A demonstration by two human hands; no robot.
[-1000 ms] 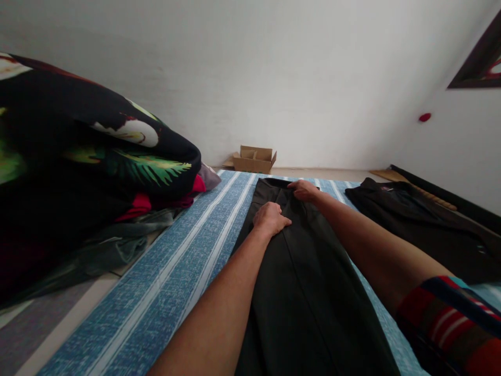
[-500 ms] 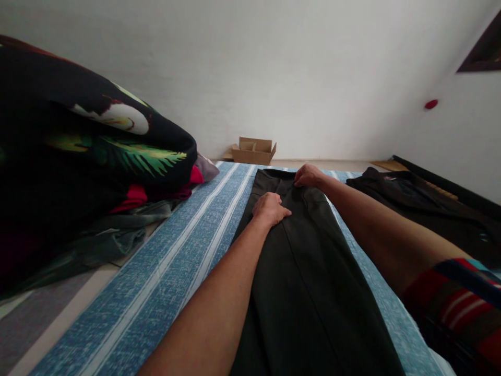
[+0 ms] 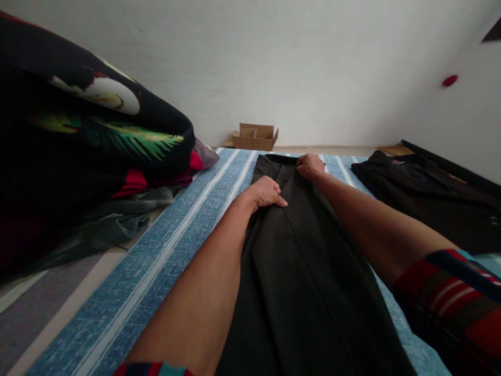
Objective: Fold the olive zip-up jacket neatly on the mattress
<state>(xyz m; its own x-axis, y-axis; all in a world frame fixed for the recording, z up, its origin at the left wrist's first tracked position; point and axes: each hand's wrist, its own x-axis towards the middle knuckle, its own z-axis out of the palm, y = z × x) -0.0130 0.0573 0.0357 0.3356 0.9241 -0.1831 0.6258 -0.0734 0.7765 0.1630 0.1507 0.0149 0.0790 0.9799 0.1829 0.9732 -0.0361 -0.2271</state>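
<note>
A pair of dark trousers (image 3: pixel 309 271) lies lengthwise on the blue striped sheet (image 3: pixel 176 245), with its far end toward the wall. My left hand (image 3: pixel 264 192) rests on the cloth a little short of that end, fingers curled and pressing down. Farther out, my right hand (image 3: pixel 310 166) is closed on the trousers' far edge, pinching the fabric. Both forearms stretch out over the garment.
A heap of dark flowered bedding and clothes (image 3: pixel 86 151) fills the left side. Another dark garment (image 3: pixel 426 193) lies on the sheet at the right. A small open cardboard box (image 3: pixel 254 137) stands on the floor by the white wall.
The view has tipped down a little. Both hands stayed on the trousers; my right hand shifted slightly along the far edge.
</note>
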